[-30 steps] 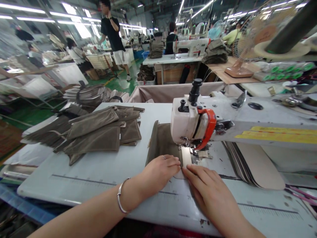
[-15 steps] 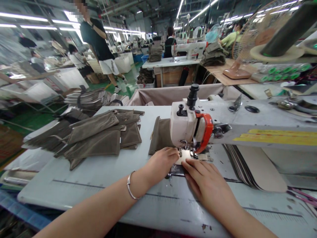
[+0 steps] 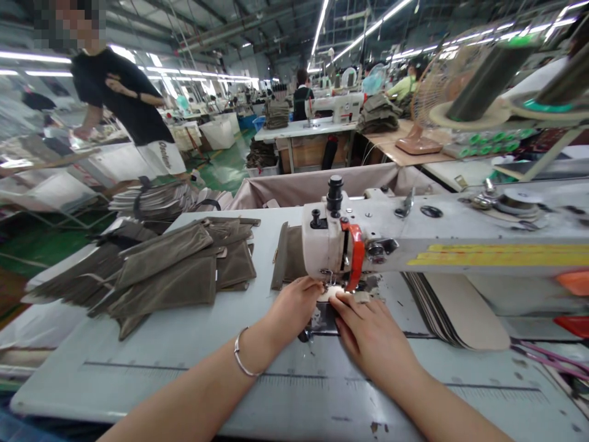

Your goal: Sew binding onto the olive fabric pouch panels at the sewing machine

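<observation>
A small cream-coloured piece [image 3: 328, 295] lies under the presser foot of the white sewing machine [image 3: 317, 242]. My left hand [image 3: 299, 306] is closed at the piece's left edge, thumb and fingertips pinched together. My right hand [image 3: 375, 331] rests flat beside the foot, its fingers stretched out and the index fingertip pressing the front of the piece. An olive-brown fabric panel [image 3: 289, 255] lies behind my left fingers, running behind the machine head. Whether it joins the cream piece is hidden by the hand and the head.
Olive-brown sewn panels [image 3: 170, 270] are heaped on the table's left. Stacked beige rounded boards [image 3: 464, 313] lie under the machine arm, with purple-handled scissors [image 3: 547, 356] to their right. Thread cones [image 3: 492, 80] and a fan [image 3: 421, 116] stand behind. A person [image 3: 122, 104] is at the back left.
Less of the cream piece shows in front of the presser foot. Both hands stay beside the needle. The view has shifted somewhat, and the person at the back left appears nearer and further left.
</observation>
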`<state>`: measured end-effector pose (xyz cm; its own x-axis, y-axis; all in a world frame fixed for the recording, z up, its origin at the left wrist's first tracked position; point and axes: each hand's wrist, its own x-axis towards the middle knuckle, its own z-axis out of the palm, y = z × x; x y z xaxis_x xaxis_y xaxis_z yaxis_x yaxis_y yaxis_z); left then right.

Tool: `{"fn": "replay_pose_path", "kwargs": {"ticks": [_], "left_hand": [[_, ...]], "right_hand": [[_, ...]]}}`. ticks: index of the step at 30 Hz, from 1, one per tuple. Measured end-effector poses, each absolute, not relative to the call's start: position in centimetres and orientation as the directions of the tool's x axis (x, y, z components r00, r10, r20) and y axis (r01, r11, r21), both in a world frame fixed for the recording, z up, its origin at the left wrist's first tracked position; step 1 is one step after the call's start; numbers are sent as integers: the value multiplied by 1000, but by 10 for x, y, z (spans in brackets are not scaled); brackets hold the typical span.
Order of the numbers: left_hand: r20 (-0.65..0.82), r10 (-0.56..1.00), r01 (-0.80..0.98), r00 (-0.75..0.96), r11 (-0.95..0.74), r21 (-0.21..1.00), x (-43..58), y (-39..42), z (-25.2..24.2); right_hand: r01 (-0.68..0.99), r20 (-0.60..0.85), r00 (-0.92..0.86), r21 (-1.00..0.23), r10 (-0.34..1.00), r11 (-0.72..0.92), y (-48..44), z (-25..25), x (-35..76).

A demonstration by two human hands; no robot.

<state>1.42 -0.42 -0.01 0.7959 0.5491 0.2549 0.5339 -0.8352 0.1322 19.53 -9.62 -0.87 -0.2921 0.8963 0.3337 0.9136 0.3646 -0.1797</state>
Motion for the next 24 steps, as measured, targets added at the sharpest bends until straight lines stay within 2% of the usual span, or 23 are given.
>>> {"fn": "replay_pose_path", "kwargs": {"ticks": [10, 14, 16, 18, 21, 24], "left_hand": [[370, 568, 487, 735, -822, 295, 9, -6, -5], [391, 571, 486, 722, -821, 300, 6, -6, -8], [399, 557, 490, 728, -830, 265, 4, -7, -7], [383, 518, 479, 765, -855, 199, 3, -6, -5], [320, 481, 471, 816, -875, 115, 4, -2, -1], [324, 565, 568, 759, -817, 95, 9, 8, 3]], "right_hand": [[914, 345, -257, -218, 903, 343, -104, 1, 186], [911, 386, -221, -246, 896, 330, -125, 14, 216], [944, 492, -64, -252, 868, 213, -139, 17, 248], [982, 541, 120, -190, 833, -18, -149, 15, 282], [959, 483, 280, -96, 830, -267, -158, 7, 320], [948, 398, 309, -56, 864, -314, -158, -1, 332]]}}
